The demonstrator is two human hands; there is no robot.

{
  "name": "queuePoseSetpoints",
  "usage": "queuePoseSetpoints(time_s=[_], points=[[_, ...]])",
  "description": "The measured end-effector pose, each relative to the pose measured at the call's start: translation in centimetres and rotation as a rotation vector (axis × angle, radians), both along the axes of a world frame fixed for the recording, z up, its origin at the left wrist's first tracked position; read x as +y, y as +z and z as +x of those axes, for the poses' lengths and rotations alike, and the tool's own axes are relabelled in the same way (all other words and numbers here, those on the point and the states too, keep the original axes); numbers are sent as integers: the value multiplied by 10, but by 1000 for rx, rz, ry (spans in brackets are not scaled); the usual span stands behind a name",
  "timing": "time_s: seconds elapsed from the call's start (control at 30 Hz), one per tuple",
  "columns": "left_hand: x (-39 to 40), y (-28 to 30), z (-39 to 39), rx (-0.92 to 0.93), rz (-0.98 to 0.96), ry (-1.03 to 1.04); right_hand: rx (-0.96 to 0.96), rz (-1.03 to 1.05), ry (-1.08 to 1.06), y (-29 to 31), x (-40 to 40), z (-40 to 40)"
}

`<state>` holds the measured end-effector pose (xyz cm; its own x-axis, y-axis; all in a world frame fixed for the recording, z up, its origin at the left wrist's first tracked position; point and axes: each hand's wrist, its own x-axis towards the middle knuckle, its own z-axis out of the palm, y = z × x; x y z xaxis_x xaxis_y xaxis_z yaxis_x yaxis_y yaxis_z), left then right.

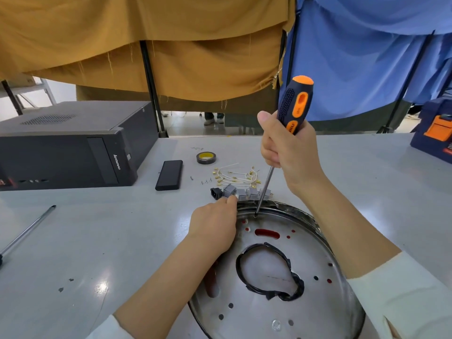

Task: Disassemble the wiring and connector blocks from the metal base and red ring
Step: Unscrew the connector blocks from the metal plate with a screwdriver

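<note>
A round metal base [305, 253] lies at the near right, with red showing through its holes and a black-taped opening [269, 272] in its middle. My right hand [288, 148] grips an orange-and-black screwdriver [294, 104] upright, its tip set on a screw at the base's far rim [255, 216]. My left hand [215, 228] rests on the base's left rim, fingertips touching a row of grey connector blocks [241, 193]. A black socket [216, 192] sits at the row's left end. Loose white wires with brass terminals [236, 177] lie behind.
A black computer case [73, 148] stands at the left. A black rectangular box [169, 174], a roll of tape [206, 158] and small loose screws [205, 182] lie mid-table. A metal rod [27, 231] lies near the left edge. A blue-and-orange case [435, 135] sits far right.
</note>
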<state>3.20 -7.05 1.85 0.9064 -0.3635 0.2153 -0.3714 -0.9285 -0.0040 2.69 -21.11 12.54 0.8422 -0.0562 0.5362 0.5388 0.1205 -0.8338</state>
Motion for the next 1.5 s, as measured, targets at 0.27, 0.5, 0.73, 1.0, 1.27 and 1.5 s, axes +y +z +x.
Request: queuePoseSetpoints(time_s=[0.27,0.5,0.73,1.0,1.27,1.5], points=[[1,0,0,-6,-6,0,16,-140,-333,9,18,-6],[0,0,0,0,9,14,1,-41,67,6,17,1],[-2,1,0,1,31,31,-17,-196,73,2,8,7],[-6,-1,-4,-41,89,64,-69,-148,-271,7,21,8],[-6,-3,-3,-57,80,53,70,-27,182,10,4,15],[-6,-2,-2,-42,67,64,-22,-156,-22,8,9,10]])
